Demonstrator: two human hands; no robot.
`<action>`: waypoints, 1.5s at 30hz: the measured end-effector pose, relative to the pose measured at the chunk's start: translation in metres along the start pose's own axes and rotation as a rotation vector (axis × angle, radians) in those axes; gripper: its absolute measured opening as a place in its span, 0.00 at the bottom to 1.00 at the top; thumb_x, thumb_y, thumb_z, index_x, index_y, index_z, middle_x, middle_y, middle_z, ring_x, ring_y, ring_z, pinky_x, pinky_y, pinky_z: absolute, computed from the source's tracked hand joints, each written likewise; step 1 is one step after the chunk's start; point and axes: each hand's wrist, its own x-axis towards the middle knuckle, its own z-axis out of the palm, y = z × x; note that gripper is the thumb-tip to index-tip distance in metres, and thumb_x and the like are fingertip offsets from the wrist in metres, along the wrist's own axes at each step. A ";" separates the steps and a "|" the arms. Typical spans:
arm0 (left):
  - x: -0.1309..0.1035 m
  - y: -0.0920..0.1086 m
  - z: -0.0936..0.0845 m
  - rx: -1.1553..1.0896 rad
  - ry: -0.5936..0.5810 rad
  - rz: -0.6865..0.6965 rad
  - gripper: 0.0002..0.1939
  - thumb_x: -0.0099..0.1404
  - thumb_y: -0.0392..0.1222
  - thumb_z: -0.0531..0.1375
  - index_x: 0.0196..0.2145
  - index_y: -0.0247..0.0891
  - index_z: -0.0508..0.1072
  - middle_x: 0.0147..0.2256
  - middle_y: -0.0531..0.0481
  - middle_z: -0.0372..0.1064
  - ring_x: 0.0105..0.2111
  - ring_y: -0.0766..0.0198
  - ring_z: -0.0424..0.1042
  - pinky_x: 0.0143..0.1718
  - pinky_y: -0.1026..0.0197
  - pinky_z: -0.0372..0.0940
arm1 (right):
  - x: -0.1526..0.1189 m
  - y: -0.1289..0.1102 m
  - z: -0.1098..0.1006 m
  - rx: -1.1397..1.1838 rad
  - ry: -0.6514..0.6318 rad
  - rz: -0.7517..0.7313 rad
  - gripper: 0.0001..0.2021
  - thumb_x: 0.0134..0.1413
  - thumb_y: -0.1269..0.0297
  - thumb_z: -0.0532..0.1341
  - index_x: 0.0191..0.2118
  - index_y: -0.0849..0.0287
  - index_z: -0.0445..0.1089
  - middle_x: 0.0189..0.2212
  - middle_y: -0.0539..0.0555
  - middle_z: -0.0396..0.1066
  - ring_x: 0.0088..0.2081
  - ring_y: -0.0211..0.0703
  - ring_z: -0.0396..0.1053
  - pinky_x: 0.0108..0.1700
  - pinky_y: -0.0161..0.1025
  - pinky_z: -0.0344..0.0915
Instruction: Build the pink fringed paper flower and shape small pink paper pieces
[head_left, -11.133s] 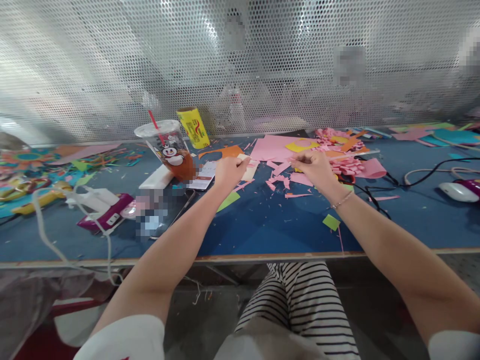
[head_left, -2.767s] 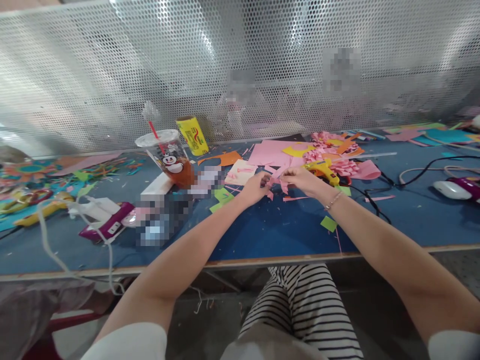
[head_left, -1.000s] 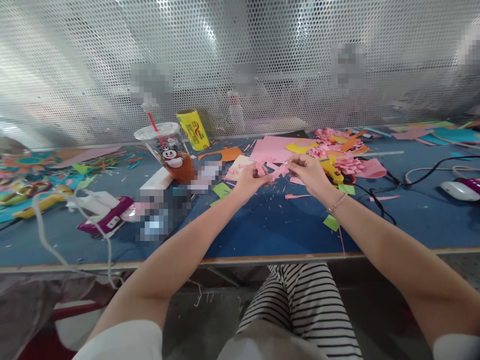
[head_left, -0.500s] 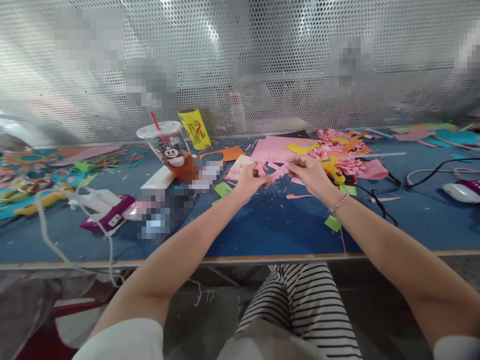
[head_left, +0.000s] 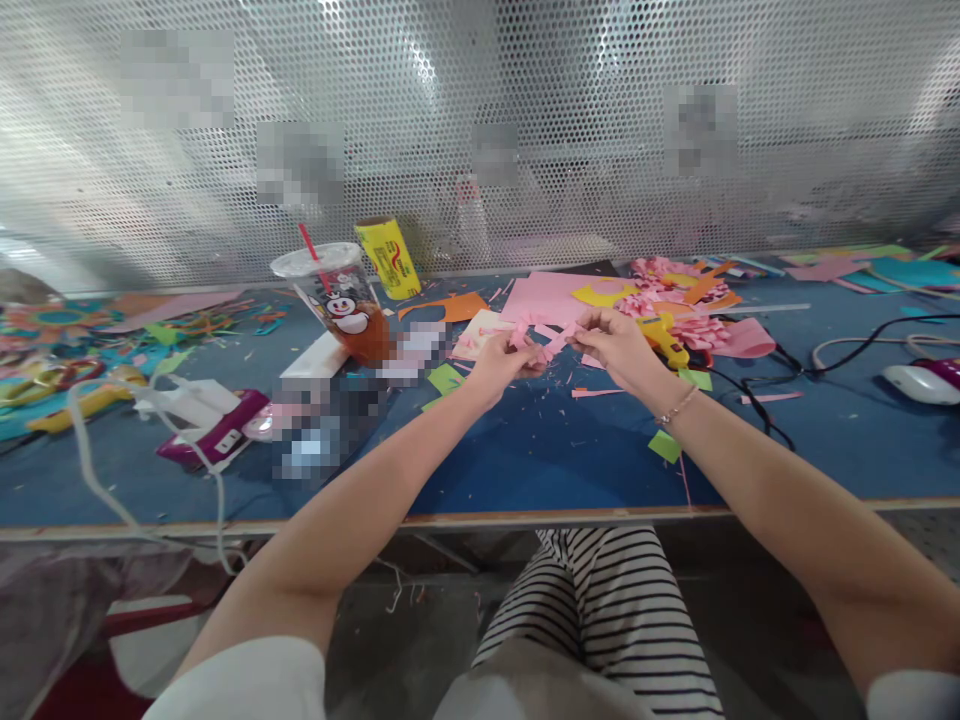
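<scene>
A fringed pink paper strip is stretched in a loose curve between my two hands, above the blue table. My left hand pinches its left end with closed fingers. At the other end, my right hand grips the strip between thumb and fingertips. A yellow glue gun lies just beyond my right hand. Behind my hands rests a flat pink paper sheet, with a yellow paper piece on its right edge. A cream paper piece lies behind my left hand.
A plastic cup with a red straw and a yellow roll stand at the back left. A purple-and-white power strip with white cables lies left. Fringed pink paper flowers sit back right. Black cables run right.
My left fingers have closed in a little around the strip, and its curve has shifted slightly. My right hand stays almost in place, still gripping the strip.
</scene>
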 end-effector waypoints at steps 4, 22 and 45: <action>0.000 0.001 0.002 -0.080 0.039 -0.047 0.15 0.53 0.49 0.61 0.26 0.34 0.65 0.22 0.51 0.66 0.23 0.66 0.70 0.30 0.58 0.69 | 0.001 0.001 0.001 0.032 -0.008 0.010 0.12 0.34 0.67 0.65 0.25 0.58 0.60 0.23 0.46 0.62 0.30 0.34 0.68 0.40 0.38 0.66; 0.009 -0.008 -0.006 0.133 0.082 0.091 0.21 0.57 0.57 0.54 0.24 0.35 0.69 0.19 0.53 0.61 0.18 0.73 0.60 0.21 0.68 0.58 | 0.003 0.002 -0.002 -0.029 0.022 -0.011 0.13 0.34 0.65 0.65 0.31 0.58 0.66 0.25 0.47 0.62 0.28 0.33 0.61 0.32 0.35 0.58; 0.000 0.002 0.001 0.051 0.138 0.049 0.23 0.48 0.36 0.63 0.41 0.38 0.59 0.28 0.52 0.68 0.24 0.66 0.70 0.29 0.58 0.68 | -0.002 -0.005 0.003 0.108 -0.042 0.062 0.08 0.35 0.71 0.64 0.24 0.58 0.63 0.27 0.48 0.65 0.32 0.32 0.65 0.44 0.36 0.65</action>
